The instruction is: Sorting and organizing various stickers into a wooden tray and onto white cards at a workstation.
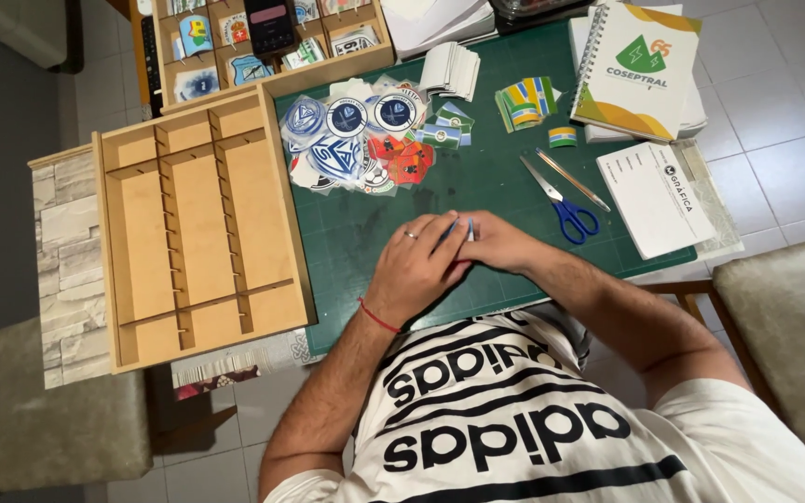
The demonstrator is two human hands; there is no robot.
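My left hand (415, 268) and my right hand (498, 243) meet over the green cutting mat (477, 177), fingertips pinched together on a small blue and white piece (463, 226). The piece is mostly hidden by the fingers. A ring sits on my left hand and a red cord circles its wrist. A pile of round and shield-shaped stickers (358, 144) in clear sleeves lies on the mat beyond my hands.
An empty wooden compartment tray (196, 228) lies left of the mat. Blue-handled scissors (561, 203) and a thin stick (572, 179) lie to the right, near a spiral notebook (635, 65), a white booklet (656, 196) and green-yellow stickers (525, 102). A filled sticker tray (253, 47) stands behind.
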